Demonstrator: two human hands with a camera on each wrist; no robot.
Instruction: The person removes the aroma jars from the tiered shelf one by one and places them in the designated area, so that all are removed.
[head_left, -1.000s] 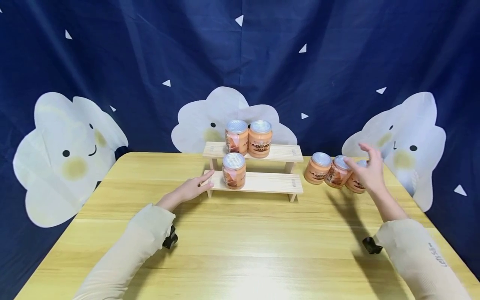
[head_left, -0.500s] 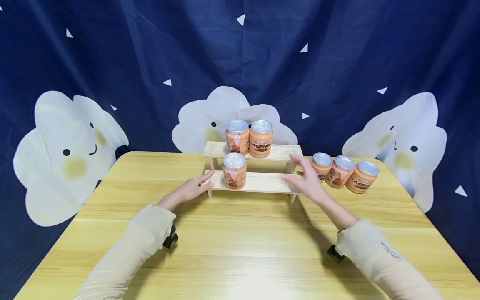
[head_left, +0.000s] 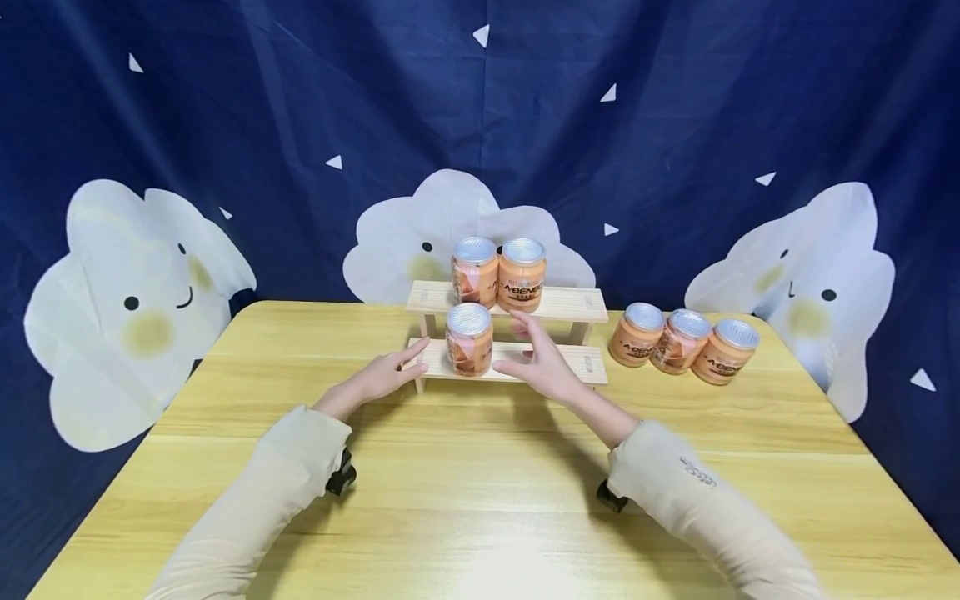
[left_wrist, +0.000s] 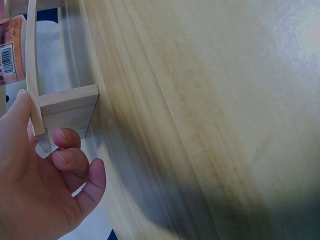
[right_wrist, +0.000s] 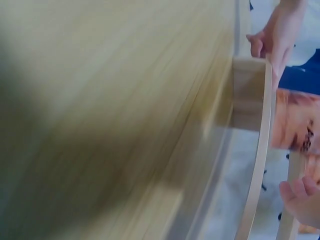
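Observation:
A two-tier wooden display shelf (head_left: pixel 581 363) stands at the back middle of the table. My left hand (head_left: pixel 375 380) holds the left end of its lower board, thumb on top and fingers curled underneath, as the left wrist view shows. On that board sits an orange jar (head_left: pixel 469 346) with a silver lid. My right hand (head_left: pixel 549 368) reaches over the board just right of this jar, thumb and fingers spread, thumb tip right at its side. Side by side on the upper board are two similar jars, a left one (head_left: pixel 474 277) and a right one (head_left: pixel 522 283).
Right of the shelf, three more orange jars stand in a row on the wooden table (head_left: pixel 450 492): a near-shelf jar (head_left: pixel 634 340), a middle jar (head_left: pixel 678 346) and an outer jar (head_left: pixel 723 358). A dark blue curtain (head_left: pixel 420 92) with white clouds hangs behind.
My right hand has moved left from above the outer jar on the table to beside the jar on the lower board. The left hand and all the jars stay put.

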